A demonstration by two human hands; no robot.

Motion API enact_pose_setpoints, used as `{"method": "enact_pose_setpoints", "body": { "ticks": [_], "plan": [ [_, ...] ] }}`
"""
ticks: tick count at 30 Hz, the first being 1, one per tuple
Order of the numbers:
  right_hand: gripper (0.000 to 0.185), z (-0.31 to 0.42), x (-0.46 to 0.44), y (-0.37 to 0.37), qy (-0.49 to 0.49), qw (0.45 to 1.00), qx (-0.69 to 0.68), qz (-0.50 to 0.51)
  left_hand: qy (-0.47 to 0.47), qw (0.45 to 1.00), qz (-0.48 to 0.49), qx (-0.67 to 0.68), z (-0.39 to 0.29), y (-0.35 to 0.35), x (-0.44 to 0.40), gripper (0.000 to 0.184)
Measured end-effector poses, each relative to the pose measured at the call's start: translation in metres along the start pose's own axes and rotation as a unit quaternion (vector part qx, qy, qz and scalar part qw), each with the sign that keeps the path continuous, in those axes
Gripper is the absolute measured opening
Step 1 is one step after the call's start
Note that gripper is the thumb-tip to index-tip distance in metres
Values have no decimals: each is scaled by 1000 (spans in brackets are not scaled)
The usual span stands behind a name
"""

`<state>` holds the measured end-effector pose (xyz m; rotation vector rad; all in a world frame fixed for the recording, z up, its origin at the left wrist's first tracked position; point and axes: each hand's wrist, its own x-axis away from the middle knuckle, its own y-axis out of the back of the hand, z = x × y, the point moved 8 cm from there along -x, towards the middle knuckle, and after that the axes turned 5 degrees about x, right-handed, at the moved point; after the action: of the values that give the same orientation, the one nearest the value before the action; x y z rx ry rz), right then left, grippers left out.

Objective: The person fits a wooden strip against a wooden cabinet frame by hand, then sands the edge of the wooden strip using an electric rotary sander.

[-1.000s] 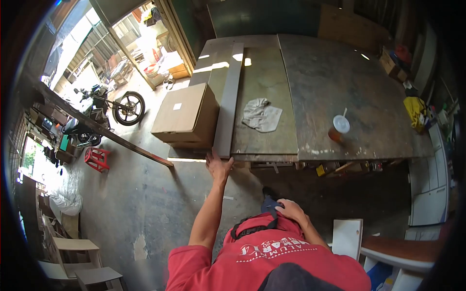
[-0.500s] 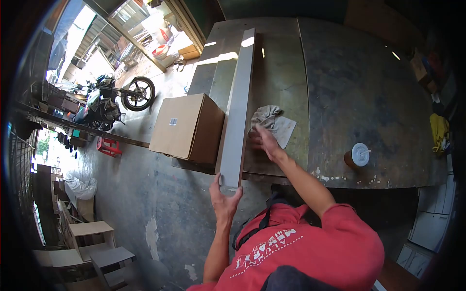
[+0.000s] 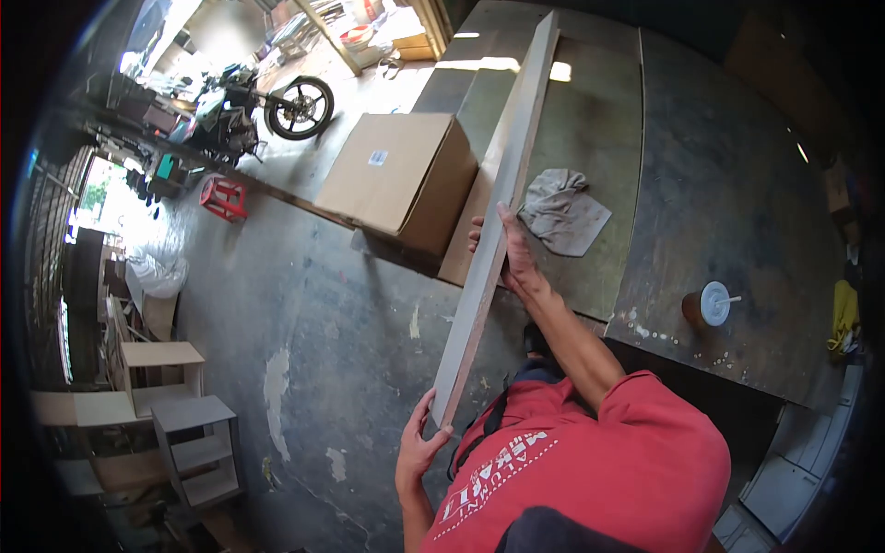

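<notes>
A long, narrow, pale grey board (image 3: pixel 476 309) slants from near my body up over the worktable, its near part past the table edge. My left hand (image 3: pixel 424 444) grips its near end, thumb on one side and fingers on the other. Further along, my right hand (image 3: pixel 516 249) is wrapped round the board from below, with fingertips showing on the left side and the thumb on the right. A crumpled grey cloth (image 3: pixel 560 207) lies on the table just right of my right hand. Left of the board stands a closed cardboard box (image 3: pixel 392 170).
On the dark worktable (image 3: pixel 728 175) a lidded cup with a straw (image 3: pixel 712 304) stands near the front edge. A motorcycle (image 3: pixel 230 120), a red stool (image 3: pixel 223 198) and small shelf units (image 3: pixel 195 415) are on the left side.
The board has been drawn toward me past the table edge and tilted onto its side. My right hand has moved from beside the cloth to grip the board; my left hand still holds its end.
</notes>
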<state>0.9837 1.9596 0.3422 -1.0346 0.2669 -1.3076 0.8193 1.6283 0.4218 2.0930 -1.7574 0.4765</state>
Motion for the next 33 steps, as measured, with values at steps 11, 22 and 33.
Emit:
{"method": "enact_pose_setpoints", "body": {
  "ticks": [11,22,33],
  "plan": [
    [72,-172,242,-180,59,925,166,337,-69,988,-112,-81,125,138,145,96],
    [42,-482,368,-245,-291,897,135,304,-108,773,-579,-236,221,237,374,91],
    [77,-772,516,-334,-511,795,124,302,-37,702,-678,-215,325,351,529,51]
  ]
}}
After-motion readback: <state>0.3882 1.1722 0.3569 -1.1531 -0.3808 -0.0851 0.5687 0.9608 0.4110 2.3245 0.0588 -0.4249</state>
